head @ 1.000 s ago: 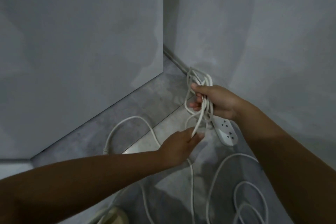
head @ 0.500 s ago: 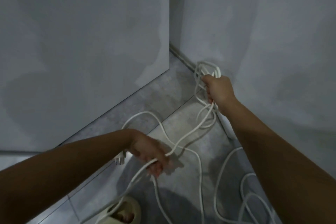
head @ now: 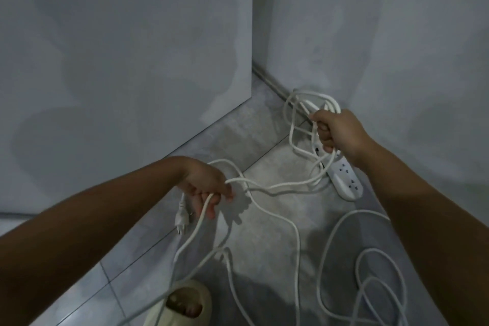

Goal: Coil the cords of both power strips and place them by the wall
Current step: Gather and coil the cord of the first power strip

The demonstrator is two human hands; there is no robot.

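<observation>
My right hand [head: 336, 132] grips a bundle of white cord loops [head: 299, 111] close to the right wall. A white power strip [head: 344, 180] hangs just below that hand, its sockets facing up. From the bundle the loose white cord [head: 277, 186] runs left to my left hand [head: 209, 188], which holds it between curled fingers and thumb. The cord's white plug [head: 182, 219] lies on the floor just left of that hand. More white cord [head: 370, 272] lies in loose loops on the floor at the lower right; its power strip is not in view.
Grey walls meet in a corner at the back, with a pipe [head: 270, 82] along the base of the right wall. A white panel [head: 132, 61] stands at the left. My foot in a pale sandal [head: 182, 304] is at the bottom edge. The floor is grey tile.
My left hand left the bundle, slid down along the loose cord to the left and now holds it lower. The right hand moved the bundle toward the wall; the power strip shows again.
</observation>
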